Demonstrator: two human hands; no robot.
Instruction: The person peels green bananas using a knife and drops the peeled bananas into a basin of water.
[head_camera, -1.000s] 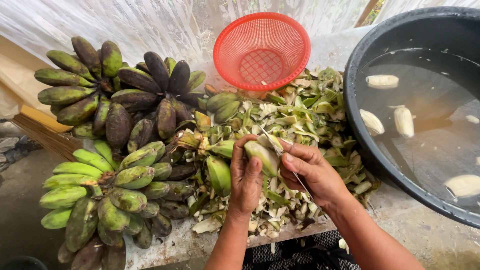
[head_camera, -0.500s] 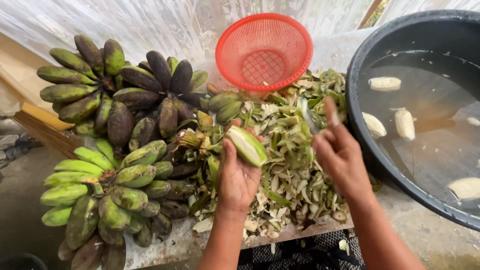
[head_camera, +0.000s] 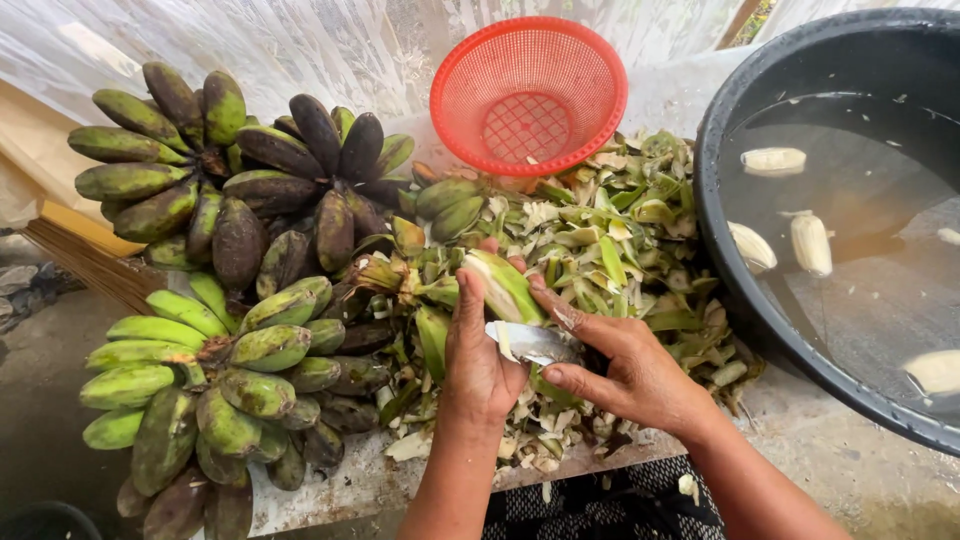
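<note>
My left hand holds a partly peeled green banana upright over a heap of peels. My right hand grips a small knife, its blade laid flat against the lower end of the banana. Both hands meet just in front of the peel pile. Bunches of unpeeled green and dark bananas lie to the left of my left hand.
A red plastic basket lies tilted behind the peels. A large dark tub of water with peeled white bananas floating in it stands at the right. A white lace cloth hangs at the back.
My right hand, raised and away from the banana half a second ago, has come back down to it with the knife blade against the fruit. The left hand kept hold of the banana.
</note>
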